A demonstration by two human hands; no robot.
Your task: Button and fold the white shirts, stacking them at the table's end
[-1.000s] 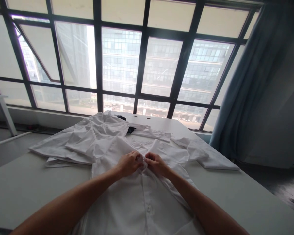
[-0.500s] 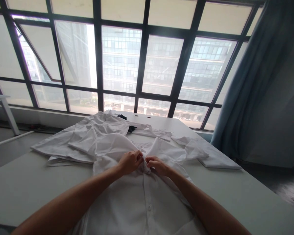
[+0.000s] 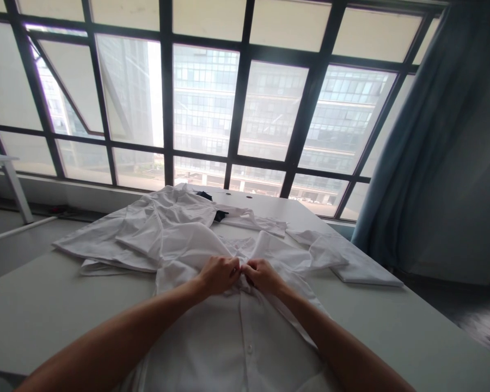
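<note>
A white button-up shirt (image 3: 212, 332) lies front up on the table, its collar end away from me and its button placket running toward me. My left hand (image 3: 220, 274) is closed on the cloth at the upper placket, fingers curled. Right beside it, my right hand (image 3: 262, 275) pinches the other side of the same spot. The fingertips of both hands nearly meet, and they hide whatever button or hole is between them. Lower down, a small button (image 3: 250, 349) shows on the placket.
More white garments (image 3: 139, 228) lie heaped at the left on the white table (image 3: 392, 321). A folded white cloth (image 3: 367, 267) sits at the right. Small black items (image 3: 220, 216) lie among the garments. Behind are tall windows and a blue curtain (image 3: 412, 136).
My hands have drawn closer together at the placket, and my right fingers have curled in more. The bunched cloth seen between them earlier is now mostly covered.
</note>
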